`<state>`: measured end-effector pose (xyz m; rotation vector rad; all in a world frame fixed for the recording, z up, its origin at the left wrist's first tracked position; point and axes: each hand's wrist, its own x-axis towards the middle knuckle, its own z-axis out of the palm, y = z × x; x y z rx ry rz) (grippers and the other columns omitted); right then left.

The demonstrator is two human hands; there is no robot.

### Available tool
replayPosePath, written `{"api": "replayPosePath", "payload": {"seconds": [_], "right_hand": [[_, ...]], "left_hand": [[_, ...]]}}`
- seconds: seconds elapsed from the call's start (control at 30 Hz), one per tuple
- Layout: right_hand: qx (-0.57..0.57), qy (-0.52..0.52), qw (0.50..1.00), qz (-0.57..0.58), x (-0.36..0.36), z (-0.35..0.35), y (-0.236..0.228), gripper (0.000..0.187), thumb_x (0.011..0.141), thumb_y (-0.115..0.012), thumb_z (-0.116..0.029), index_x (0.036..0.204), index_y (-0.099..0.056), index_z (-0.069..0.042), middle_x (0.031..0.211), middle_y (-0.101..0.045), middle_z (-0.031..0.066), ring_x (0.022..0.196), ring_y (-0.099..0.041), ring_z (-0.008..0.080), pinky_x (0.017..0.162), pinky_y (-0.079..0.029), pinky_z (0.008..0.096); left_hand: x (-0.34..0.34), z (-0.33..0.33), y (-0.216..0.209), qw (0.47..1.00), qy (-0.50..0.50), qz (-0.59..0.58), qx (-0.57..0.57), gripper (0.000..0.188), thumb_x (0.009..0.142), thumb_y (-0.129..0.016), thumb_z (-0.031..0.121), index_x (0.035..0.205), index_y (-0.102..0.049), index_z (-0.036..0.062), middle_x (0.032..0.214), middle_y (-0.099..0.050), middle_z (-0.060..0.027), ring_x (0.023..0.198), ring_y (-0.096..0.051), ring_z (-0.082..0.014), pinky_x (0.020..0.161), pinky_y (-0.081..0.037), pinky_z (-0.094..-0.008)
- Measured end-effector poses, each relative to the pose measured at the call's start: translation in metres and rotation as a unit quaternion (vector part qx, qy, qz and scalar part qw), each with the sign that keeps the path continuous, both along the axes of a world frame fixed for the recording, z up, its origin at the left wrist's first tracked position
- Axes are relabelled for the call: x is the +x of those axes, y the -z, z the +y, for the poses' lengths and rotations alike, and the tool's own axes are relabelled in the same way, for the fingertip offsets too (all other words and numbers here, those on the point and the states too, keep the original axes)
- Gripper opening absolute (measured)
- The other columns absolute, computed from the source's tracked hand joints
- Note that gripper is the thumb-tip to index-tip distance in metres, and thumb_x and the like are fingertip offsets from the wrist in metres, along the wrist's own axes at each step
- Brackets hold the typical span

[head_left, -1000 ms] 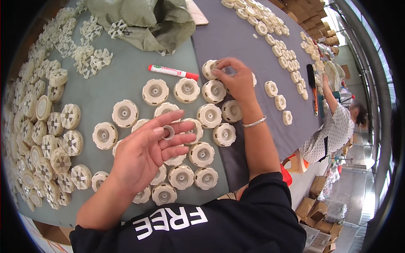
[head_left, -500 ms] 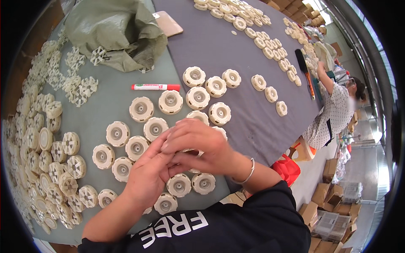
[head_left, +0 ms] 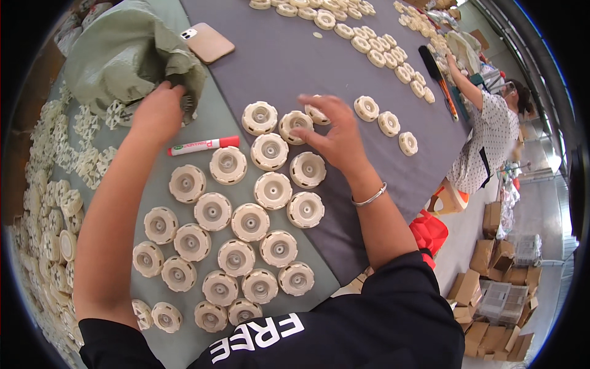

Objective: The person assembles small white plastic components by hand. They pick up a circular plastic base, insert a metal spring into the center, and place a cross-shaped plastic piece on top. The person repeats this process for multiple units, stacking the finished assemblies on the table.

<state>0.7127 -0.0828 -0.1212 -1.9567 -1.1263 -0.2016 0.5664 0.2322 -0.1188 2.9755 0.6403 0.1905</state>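
My left hand (head_left: pixel 161 111) is at the mouth of a crumpled grey-green sack (head_left: pixel 117 52). Its fingertips reach inside, where the sack hides them. Small dark metallic parts (head_left: pixel 186 107) show in the opening beside them. Over the right part of the table my right hand (head_left: pixel 338 132) hovers with thumb and fingers apart, holding nothing. Under it lie a cream round wheel-like part (head_left: pixel 296 126) and another such part (head_left: pixel 316 114), partly covered by the fingers. Several more cream round parts (head_left: pixel 251 222), each with a recessed centre, spread toward my body.
A red-and-white marker (head_left: pixel 203 146) lies beyond the round parts. A phone (head_left: pixel 208 43) rests near the sack. Piles of cream pieces (head_left: pixel 55 227) fill the left side. More discs (head_left: pixel 369 46) lie far off, near a black-handled brush (head_left: pixel 439 80). Another person (head_left: pixel 491 129) works at right.
My hands were together over the round parts and have separated. The left has gone forward and left to the sack; the right has moved forward and right and opened.
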Motion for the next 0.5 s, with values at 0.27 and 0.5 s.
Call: {"api": "replayPosePath", "payload": {"seconds": [0.27,0.5], "right_hand": [[0.084,0.109,0.988,0.064,0.015,-0.029,-0.01,0.019,0.092,-0.078,-0.02,0.105,-0.079,-0.007,0.102,-0.077,0.0069,0.1,-0.069,0.0195,0.089,-0.053,0.0338],[0.152,-0.017,0.971,0.185,-0.029,-0.014,-0.027,0.017,0.092,-0.076,-0.012,0.107,-0.078,-0.005,0.101,-0.076,0.0064,0.096,-0.069,0.0169,0.085,-0.054,0.0302]], "left_hand": [[0.005,-0.006,-0.002,0.981,0.169,0.039,0.089,0.036,0.088,-0.068,0.003,0.124,-0.066,0.008,0.127,-0.063,-0.0128,0.114,-0.064,-0.0364,0.094,-0.055,-0.0442],[-0.053,-0.057,-0.066,0.885,0.008,-0.175,-0.431,0.031,0.088,-0.078,0.008,0.118,-0.075,0.0,0.088,-0.074,-0.0041,0.076,-0.066,-0.0089,0.071,-0.054,-0.0256]]}}
